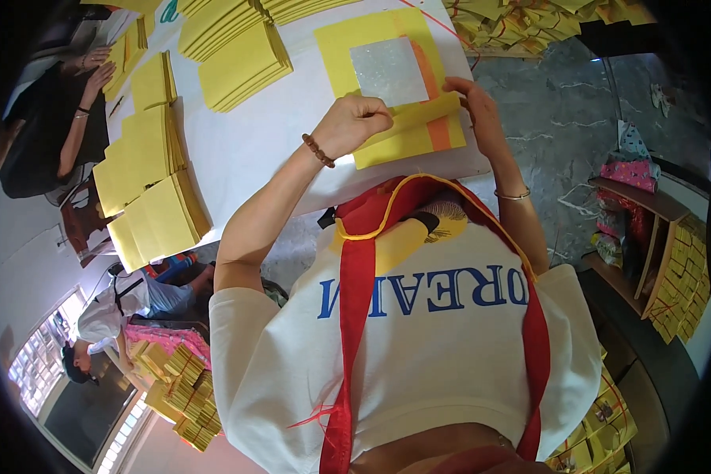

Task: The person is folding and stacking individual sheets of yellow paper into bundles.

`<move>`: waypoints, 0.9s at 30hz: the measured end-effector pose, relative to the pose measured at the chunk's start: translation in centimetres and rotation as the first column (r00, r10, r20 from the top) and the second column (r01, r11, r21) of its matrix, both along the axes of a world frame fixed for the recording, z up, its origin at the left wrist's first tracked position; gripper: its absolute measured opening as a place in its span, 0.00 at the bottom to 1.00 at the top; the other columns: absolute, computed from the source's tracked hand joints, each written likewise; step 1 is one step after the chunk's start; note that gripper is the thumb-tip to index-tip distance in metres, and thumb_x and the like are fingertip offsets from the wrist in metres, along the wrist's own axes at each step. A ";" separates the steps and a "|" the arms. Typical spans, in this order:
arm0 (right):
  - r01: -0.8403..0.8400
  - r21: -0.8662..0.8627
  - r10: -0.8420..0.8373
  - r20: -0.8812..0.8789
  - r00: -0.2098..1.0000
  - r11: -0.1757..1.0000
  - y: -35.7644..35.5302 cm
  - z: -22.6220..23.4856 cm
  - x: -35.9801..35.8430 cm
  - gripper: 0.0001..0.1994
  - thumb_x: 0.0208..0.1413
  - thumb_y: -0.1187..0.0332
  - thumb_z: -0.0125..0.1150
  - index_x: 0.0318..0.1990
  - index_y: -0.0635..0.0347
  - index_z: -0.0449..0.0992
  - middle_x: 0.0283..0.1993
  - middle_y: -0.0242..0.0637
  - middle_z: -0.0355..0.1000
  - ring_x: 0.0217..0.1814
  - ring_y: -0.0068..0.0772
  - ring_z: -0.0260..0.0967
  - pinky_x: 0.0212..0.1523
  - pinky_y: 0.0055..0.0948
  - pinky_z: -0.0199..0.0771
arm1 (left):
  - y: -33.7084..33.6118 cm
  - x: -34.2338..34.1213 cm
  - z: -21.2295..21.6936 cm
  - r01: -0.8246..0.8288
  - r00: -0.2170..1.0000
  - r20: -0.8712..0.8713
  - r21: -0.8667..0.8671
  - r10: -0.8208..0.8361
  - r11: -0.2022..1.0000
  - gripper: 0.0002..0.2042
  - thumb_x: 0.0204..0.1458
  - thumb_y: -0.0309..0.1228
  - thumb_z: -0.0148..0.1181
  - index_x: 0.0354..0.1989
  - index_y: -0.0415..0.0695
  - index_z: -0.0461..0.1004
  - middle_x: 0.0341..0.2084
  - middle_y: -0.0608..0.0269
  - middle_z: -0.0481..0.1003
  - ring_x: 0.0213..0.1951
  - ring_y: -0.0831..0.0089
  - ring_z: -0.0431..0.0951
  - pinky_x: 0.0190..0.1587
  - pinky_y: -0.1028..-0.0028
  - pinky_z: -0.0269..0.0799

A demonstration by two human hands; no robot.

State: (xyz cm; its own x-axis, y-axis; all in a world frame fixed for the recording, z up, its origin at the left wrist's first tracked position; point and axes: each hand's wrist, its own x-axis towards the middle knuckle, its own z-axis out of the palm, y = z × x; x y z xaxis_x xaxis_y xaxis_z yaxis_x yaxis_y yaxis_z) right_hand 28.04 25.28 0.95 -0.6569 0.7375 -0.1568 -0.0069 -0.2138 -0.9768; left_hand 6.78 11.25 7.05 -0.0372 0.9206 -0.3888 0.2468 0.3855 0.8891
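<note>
On the white table [245,150] in front of me lies a sheet of yellow paper [336,59] with a silver square [387,71] and an orange stripe [424,67] on it. A strip of yellow paper is curled up across its nearer half. My left hand [354,125], a brown bead bracelet at the wrist, is closed with bent fingers at the left end of that curl. At the right end, my right hand [482,114] holds the curl's edge with its fingertips. The silver square's near side is covered by the curled paper.
Stacks of folded yellow paper [245,67] stand at the table's far left and left edge [154,213]. A person's hands [99,71] rest by another stack. Behind, another person [122,304] is near yellow bundles [186,395]. More bundles [521,28] lie at the far right.
</note>
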 end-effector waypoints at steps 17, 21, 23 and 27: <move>-0.215 0.499 0.201 0.083 0.976 0.839 -0.5 0.5 -0.3 0.11 0.42 0.76 0.62 0.36 0.53 0.78 0.49 0.36 0.63 0.56 0.35 0.59 0.56 0.30 0.56 | -3.7 -1.4 -1.0 0.347 0.609 -0.765 0.497 0.212 0.795 0.18 0.43 0.30 0.54 0.45 0.42 0.73 0.44 0.54 0.71 0.50 0.54 0.69 0.51 0.63 0.63; -0.235 0.814 0.121 0.201 0.972 0.531 0.3 2.7 -0.1 0.14 0.40 0.74 0.61 0.38 0.46 0.79 0.57 0.37 0.62 0.61 0.41 0.56 0.60 0.37 0.52 | -3.4 -1.5 1.2 0.443 0.483 -0.821 0.529 0.304 0.724 0.19 0.41 0.26 0.52 0.46 0.45 0.73 0.43 0.60 0.72 0.47 0.62 0.70 0.48 0.65 0.64; -0.289 0.863 0.153 0.247 0.957 0.414 0.3 3.5 0.6 0.15 0.39 0.72 0.62 0.38 0.45 0.79 0.57 0.35 0.63 0.61 0.41 0.56 0.59 0.38 0.51 | -3.8 -1.1 2.1 0.491 0.481 -0.836 0.506 0.263 0.710 0.19 0.40 0.26 0.52 0.45 0.46 0.73 0.41 0.61 0.73 0.44 0.64 0.71 0.45 0.66 0.64; -0.447 0.805 0.253 0.373 0.893 0.390 -0.2 5.2 1.5 0.14 0.39 0.69 0.61 0.39 0.48 0.78 0.49 0.33 0.70 0.55 0.35 0.63 0.55 0.35 0.55 | -5.0 -0.2 1.7 0.434 0.567 -0.806 0.469 0.171 0.769 0.16 0.40 0.26 0.53 0.41 0.46 0.74 0.37 0.62 0.74 0.40 0.65 0.72 0.42 0.68 0.65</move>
